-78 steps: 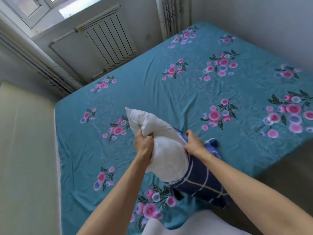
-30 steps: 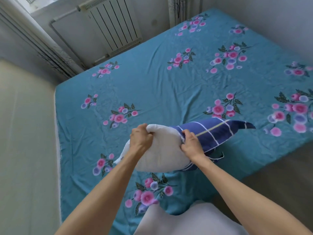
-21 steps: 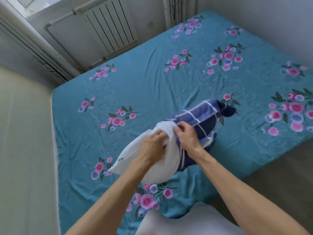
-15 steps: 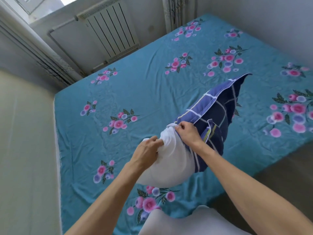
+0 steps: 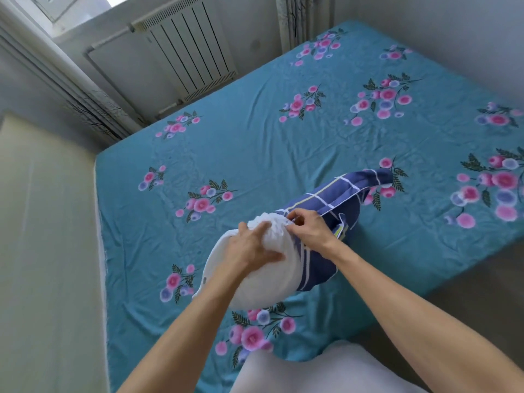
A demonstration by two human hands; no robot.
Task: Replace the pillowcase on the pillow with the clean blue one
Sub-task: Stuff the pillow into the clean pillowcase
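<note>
A white pillow (image 5: pixel 263 285) is bunched over the near part of the bed. Its far end sits inside the mouth of a dark blue pillowcase with white check lines (image 5: pixel 337 199). My left hand (image 5: pixel 249 248) lies on top of the pillow with its fingers bent into the filling. My right hand (image 5: pixel 309 226) pinches the pillowcase's opening edge at the pillow's crumpled end. The rest of the pillowcase trails limp to the right across the sheet.
The bed wears a teal sheet with pink flower prints (image 5: pixel 255 143). A white radiator (image 5: pixel 184 49) stands under the window behind it. A pale surface (image 5: pixel 42 236) runs along the left, and bare floor (image 5: pixel 482 282) lies at the right.
The loose tail of the pillowcase, flung up half a second ago, has dropped onto the sheet. My left hand has shifted onto the top of the pillow.
</note>
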